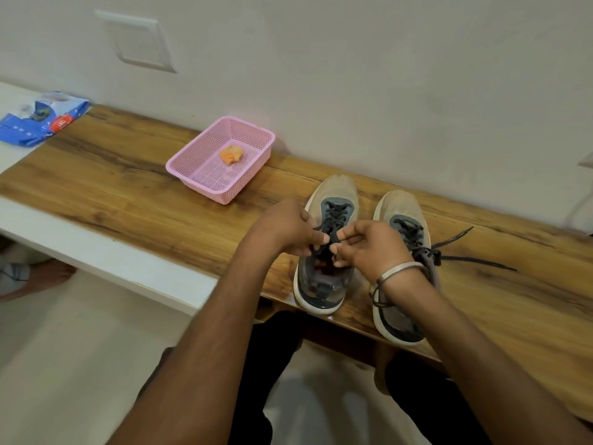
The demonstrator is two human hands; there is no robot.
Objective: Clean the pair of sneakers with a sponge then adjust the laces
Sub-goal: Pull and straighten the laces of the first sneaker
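Observation:
Two grey and beige sneakers stand side by side on the wooden bench, toes toward the wall. Over the left sneaker [333,200], my left hand [285,229] and my right hand [369,245] each pinch the dark laces [335,220] above its tongue. The right sneaker [401,207] is partly hidden by my right wrist, and its laces [465,255] trail loose across the wood to the right. An orange sponge [231,154] lies inside the pink basket [195,175].
The wooden bench [128,175] runs along a white wall. A blue packet [41,118] lies on the white surface at far left. My heels-side sneaker soles overhang the bench's front edge above my knees.

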